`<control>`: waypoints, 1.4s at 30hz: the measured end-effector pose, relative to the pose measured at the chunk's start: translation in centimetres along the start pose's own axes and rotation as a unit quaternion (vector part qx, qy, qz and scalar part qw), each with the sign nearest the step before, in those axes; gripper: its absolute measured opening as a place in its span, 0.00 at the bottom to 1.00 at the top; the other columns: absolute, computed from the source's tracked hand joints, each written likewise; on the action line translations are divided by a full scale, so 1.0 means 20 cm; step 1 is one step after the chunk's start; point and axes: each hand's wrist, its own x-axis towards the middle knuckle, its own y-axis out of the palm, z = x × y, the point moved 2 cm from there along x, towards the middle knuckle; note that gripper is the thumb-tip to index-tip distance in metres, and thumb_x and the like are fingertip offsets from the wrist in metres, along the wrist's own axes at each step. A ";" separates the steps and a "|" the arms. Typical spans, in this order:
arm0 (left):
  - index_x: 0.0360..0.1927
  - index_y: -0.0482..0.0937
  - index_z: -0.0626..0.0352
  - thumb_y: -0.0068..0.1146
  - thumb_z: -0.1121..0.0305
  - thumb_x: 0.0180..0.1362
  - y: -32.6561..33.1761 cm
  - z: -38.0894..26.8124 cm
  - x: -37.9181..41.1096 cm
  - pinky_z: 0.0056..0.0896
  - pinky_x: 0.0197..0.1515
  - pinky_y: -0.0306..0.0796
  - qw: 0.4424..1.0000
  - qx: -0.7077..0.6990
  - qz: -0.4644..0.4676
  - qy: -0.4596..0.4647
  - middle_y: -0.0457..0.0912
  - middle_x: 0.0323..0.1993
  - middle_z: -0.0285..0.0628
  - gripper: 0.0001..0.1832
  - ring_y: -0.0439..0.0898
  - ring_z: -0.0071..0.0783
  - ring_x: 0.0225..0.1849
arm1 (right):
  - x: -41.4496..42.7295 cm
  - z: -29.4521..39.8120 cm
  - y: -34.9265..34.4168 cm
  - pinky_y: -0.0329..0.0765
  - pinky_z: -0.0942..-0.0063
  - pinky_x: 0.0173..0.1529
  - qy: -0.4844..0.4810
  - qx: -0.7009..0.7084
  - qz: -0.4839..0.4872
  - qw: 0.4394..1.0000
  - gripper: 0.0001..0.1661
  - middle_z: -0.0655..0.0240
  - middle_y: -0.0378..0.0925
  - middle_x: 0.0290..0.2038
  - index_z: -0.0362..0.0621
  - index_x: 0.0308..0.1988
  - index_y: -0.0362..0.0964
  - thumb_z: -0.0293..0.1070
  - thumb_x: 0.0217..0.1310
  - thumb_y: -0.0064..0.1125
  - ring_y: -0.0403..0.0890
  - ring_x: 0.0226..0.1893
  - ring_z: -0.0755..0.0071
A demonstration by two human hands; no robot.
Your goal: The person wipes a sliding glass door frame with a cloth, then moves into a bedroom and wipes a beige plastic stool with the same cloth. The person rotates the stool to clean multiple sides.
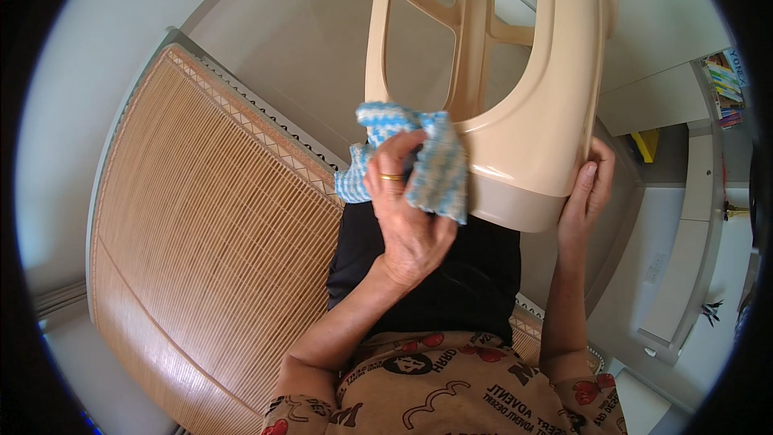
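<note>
A beige plastic stool (pixel 513 157) is tipped over my lap, its open frame facing me and a greyish-brown band (pixel 513 202) around its near end. My left hand (pixel 407 211), with a ring on one finger, grips a blue-and-white checked cloth (pixel 444 169). The cloth lies against the stool's left near side and hangs loosely about my fingers. At the stool's right near corner, my right hand (pixel 587 190) holds its edge, with the thumb on the near face and the fingers around the outside.
I sit on a bed covered with a bamboo slat mat (pixel 223 235), which spreads to my left. A tiled floor (pixel 290 42) lies beyond it. To the right are white cabinets (pixel 658 96), a shelf of books (pixel 721 87) and a yellow object (pixel 647 145).
</note>
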 end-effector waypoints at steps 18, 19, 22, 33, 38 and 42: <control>0.62 0.67 0.50 0.47 0.48 0.55 0.06 0.06 -0.01 0.58 0.68 0.38 0.988 0.077 0.121 0.064 0.53 0.69 0.50 0.32 0.47 0.54 0.71 | -0.02 0.03 0.02 0.65 0.79 0.43 0.043 0.017 -0.016 0.999 0.15 0.69 0.68 0.37 0.36 0.49 0.65 0.34 0.70 0.41 0.67 0.36 0.79; 0.65 0.60 0.56 0.44 0.48 0.57 0.05 0.19 -0.04 0.57 0.68 0.43 0.993 0.056 0.082 0.057 0.50 0.69 0.53 0.35 0.48 0.55 0.70 | -0.01 0.04 0.03 0.65 0.79 0.43 0.042 0.015 -0.015 0.999 0.15 0.69 0.68 0.37 0.36 0.49 0.65 0.34 0.70 0.41 0.67 0.36 0.78; 0.68 0.46 0.66 0.33 0.44 0.63 0.05 0.41 -0.09 0.48 0.71 0.42 0.976 -0.113 0.088 -0.165 0.39 0.71 0.54 0.40 0.46 0.54 0.70 | 0.01 0.03 0.02 0.65 0.79 0.42 0.037 0.004 -0.014 0.999 0.14 0.69 0.67 0.35 0.35 0.48 0.65 0.34 0.69 0.41 0.66 0.35 0.78; 0.63 0.58 0.71 0.36 0.49 0.65 0.04 0.42 0.01 0.40 0.66 0.52 0.947 -0.069 0.076 -0.304 0.58 0.64 0.55 0.34 0.59 0.47 0.64 | -0.03 0.02 -0.04 0.65 0.78 0.39 0.058 -0.009 -0.010 0.998 0.13 0.70 0.63 0.32 0.36 0.48 0.63 0.31 0.67 0.41 0.64 0.32 0.78; 0.65 0.58 0.64 0.34 0.49 0.62 0.05 0.04 0.08 0.58 0.68 0.38 0.989 0.053 0.134 0.017 0.47 0.70 0.54 0.35 0.43 0.60 0.71 | -0.04 0.01 -0.02 0.66 0.73 0.43 0.076 0.003 0.035 0.996 0.14 0.61 0.66 0.39 0.35 0.48 0.62 0.31 0.66 0.45 0.66 0.36 0.70; 0.66 0.58 0.60 0.33 0.49 0.62 0.08 -0.14 0.09 0.58 0.68 0.35 0.952 0.145 0.227 0.146 0.47 0.71 0.52 0.34 0.41 0.57 0.72 | -0.06 -0.03 -0.03 0.66 0.70 0.44 0.056 0.028 0.015 0.998 0.13 0.58 0.66 0.39 0.34 0.47 0.62 0.29 0.64 0.46 0.67 0.36 0.65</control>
